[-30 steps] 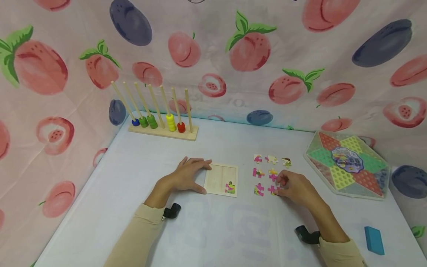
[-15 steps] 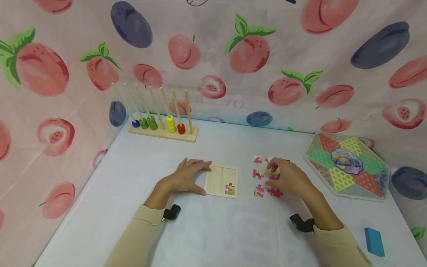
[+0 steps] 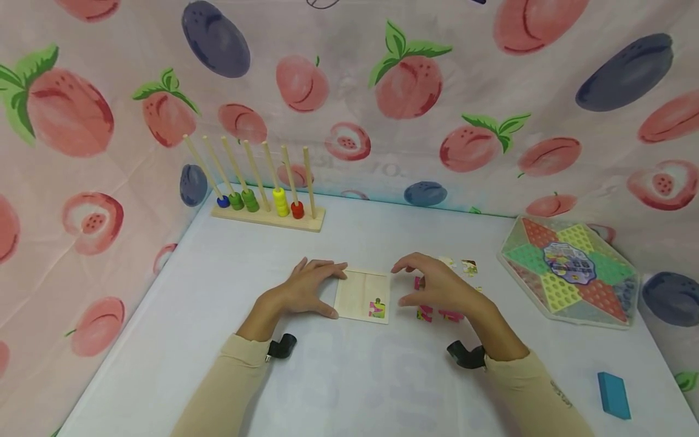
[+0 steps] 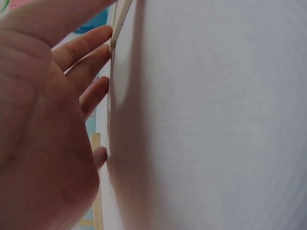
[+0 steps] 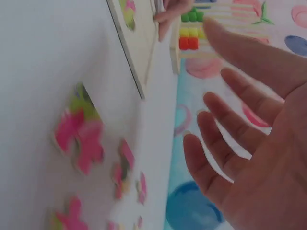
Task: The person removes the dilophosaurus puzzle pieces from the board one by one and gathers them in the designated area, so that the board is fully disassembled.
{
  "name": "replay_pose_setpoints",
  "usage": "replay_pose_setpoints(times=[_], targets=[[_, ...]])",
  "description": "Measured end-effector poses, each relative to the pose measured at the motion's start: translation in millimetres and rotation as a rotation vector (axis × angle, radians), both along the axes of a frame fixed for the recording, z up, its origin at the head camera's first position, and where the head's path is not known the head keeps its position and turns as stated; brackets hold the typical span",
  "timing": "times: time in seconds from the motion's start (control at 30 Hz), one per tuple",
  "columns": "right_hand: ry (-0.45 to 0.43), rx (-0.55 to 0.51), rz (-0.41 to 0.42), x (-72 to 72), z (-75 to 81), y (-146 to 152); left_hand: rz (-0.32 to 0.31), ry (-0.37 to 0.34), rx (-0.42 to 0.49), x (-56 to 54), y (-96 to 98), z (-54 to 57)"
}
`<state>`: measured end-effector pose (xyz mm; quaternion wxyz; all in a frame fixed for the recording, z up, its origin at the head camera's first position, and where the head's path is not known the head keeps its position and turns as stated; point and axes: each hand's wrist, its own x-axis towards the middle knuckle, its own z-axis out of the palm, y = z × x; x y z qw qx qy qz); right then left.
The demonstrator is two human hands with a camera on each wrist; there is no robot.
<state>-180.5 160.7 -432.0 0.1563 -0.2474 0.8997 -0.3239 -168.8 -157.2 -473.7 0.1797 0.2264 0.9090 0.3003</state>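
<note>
A shallow wooden puzzle tray (image 3: 357, 291) lies mid-table, with one pink and green jigsaw piece (image 3: 377, 308) in its lower right corner. My left hand (image 3: 306, 288) rests at the tray's left side, thumb and index finger spread along that edge. In the left wrist view its fairly straight fingertips touch the tray's rim (image 4: 121, 21). Just right of the tray hovers my right hand (image 3: 442, 285), thumb and fingers apart. The right wrist view shows nothing between its fingers. Beneath it are loose jigsaw pieces (image 5: 86, 143), some of them hidden by the hand in the head view.
A wooden bead abacus (image 3: 267, 220) stands at the back left. On the right lies a hexagonal Chinese checkers board (image 3: 568, 267), with a blue block (image 3: 614, 394) nearer the front. Fruit-patterned cloth (image 3: 349, 91) hangs behind the white table.
My right hand has moved left from the right-hand column of loose pieces, stopping close to the tray. My left hand has stayed at the tray's edge.
</note>
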Motion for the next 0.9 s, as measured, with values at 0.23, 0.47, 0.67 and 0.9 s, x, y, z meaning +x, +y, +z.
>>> replay_pose_setpoints(times=[0.23, 0.47, 0.67, 0.9], targets=[[-0.031, -0.092, 0.115, -1.1, -16.0, -17, 0.003, 0.004, -0.013, -2.9, -0.2, -5.3], [0.004, -0.04, 0.178, 2.2, -29.2, -29, -0.001, 0.01, -0.011, -3.1, -1.2, -7.5], [0.011, 0.064, 0.155, 9.1, -33.8, -34, -0.005, 0.006, -0.006, -3.0, -1.2, -5.4], [0.054, 0.134, 0.142, 12.8, -35.1, -36, -0.007, 0.013, -0.003, -1.8, -0.7, -3.6]])
